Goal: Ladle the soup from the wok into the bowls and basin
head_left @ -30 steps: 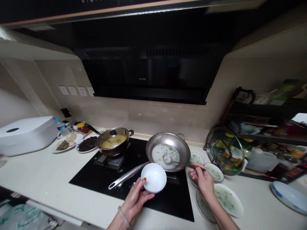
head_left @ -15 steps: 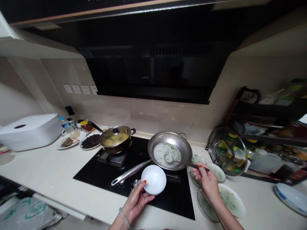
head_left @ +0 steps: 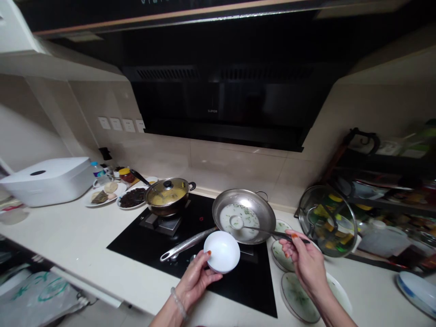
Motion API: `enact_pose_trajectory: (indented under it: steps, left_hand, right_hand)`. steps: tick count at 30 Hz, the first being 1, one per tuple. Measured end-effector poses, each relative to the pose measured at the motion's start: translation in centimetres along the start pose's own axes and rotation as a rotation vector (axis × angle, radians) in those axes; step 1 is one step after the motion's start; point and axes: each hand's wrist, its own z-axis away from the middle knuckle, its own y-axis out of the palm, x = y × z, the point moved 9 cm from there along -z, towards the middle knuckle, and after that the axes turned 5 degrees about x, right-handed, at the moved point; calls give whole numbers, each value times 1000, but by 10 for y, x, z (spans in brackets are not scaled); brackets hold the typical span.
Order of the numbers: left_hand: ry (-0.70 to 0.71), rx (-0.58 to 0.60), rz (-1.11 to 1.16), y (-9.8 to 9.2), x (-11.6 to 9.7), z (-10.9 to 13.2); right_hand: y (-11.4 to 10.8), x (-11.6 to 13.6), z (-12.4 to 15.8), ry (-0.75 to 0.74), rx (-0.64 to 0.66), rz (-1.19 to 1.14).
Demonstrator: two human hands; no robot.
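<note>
My left hand (head_left: 200,278) grips a white bowl (head_left: 222,251) by its rim and underside, tilted toward me in front of the wok. No food shows inside the bowl. My right hand (head_left: 304,259) is closed around the dark handle of a ladle (head_left: 269,232). The ladle's round head sits at the surface of a milky soup (head_left: 245,216) with green bits. That soup lies in a steel wok (head_left: 267,212) on the right burner, its long metal handle pointing left toward me. Bowls of similar soup (head_left: 299,295) stand under and beside my right forearm.
A lidded pan (head_left: 166,200) of yellowish food is on the left burner of the black cooktop (head_left: 136,245). Plates of food (head_left: 131,198) and a white appliance (head_left: 51,181) stand left. A glass lid (head_left: 327,222) leans by a rack on the right. The range hood (head_left: 218,109) hangs above.
The ladle head has shifted a little left in the soup and its handle has risen clearer of the wok rim. My right hand has moved slightly right. The left still holds the bowl.
</note>
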Motion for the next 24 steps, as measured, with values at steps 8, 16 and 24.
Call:
enact_pose_trajectory:
  steps: [8, 16, 24]
  left_hand:
    - [14, 4, -22, 10, -18, -8]
    - [39, 32, -43, 15, -27, -20]
    - [44, 74, -68, 22, -30, -27]
  right_hand:
    - [20, 12, 15, 16, 88, 16]
    - [27, 5, 25, -57, 233, 225]
    - [38, 16, 45, -262, 309, 433]
